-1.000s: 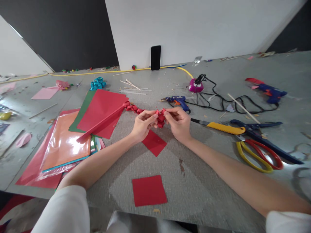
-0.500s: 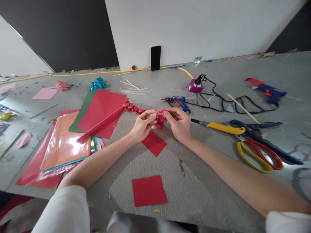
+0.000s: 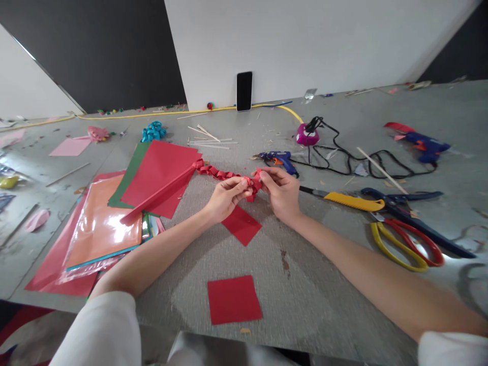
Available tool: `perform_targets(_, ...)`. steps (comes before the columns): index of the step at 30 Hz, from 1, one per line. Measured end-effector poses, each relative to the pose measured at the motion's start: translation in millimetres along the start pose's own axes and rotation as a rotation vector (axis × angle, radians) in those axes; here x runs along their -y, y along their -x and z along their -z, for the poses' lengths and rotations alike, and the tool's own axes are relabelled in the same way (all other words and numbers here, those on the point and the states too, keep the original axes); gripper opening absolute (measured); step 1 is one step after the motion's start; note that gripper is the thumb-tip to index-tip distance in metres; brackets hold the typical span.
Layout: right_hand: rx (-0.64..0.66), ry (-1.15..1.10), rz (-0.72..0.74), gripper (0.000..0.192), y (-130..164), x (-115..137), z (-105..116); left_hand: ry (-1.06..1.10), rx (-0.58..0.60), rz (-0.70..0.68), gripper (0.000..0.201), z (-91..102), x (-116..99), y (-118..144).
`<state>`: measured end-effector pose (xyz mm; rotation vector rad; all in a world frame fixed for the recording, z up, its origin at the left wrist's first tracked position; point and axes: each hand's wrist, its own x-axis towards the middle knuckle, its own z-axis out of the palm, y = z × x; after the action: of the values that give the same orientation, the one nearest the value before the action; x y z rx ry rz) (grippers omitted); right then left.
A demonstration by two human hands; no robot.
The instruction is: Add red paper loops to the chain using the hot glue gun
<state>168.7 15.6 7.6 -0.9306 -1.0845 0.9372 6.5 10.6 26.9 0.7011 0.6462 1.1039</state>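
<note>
Between my two hands is the near end of a red folded paper chain (image 3: 213,172), whose other end reaches left to the red sheets. My left hand (image 3: 227,197) pinches the paper at this end between thumb and fingers. From the other side, my right hand (image 3: 281,193) grips a looped part of the same chain. The exact folds under the fingertips are hidden. Just below my hands lies a red paper piece (image 3: 243,226), partly covered by my left fingers. A red paper square (image 3: 235,300) rests flat nearer to me.
Red sheets (image 3: 160,170) and an orange plastic-wrapped pack (image 3: 110,211) lie left. A blue glue gun (image 3: 280,159) sits behind my right hand. To the right are a yellow-handled saw (image 3: 354,202), scissors (image 3: 398,244) and black cables (image 3: 328,168). A phone (image 3: 244,91) leans on the wall.
The paper between my fingertips has turned slightly and its loop shows more openly by my right fingers. My hands have shifted only a little; the rest stays put.
</note>
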Motion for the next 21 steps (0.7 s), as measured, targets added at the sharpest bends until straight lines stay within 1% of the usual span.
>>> perform_targets(5,-0.015,-0.022,0.049,0.022,-4,-7,3,-0.019,0.038,-0.023,0.025,-0.1,1,0)
perform_targets(8,-0.017,0.016,0.093,0.020,-3,-3,2,-0.035,0.030,-0.041,0.025,1.3,1,-1)
perform_targets(10,-0.008,0.052,0.115,0.021,0,2,1,-0.056,0.030,-0.064,0.029,2.2,2,-1)
perform_targets(15,0.019,0.174,0.161,0.023,6,9,1,-0.201,0.059,-0.144,0.045,2.9,5,1)
perform_targets(21,0.018,0.245,0.224,0.023,7,6,4,-0.360,0.064,-0.142,0.050,2.7,8,3)
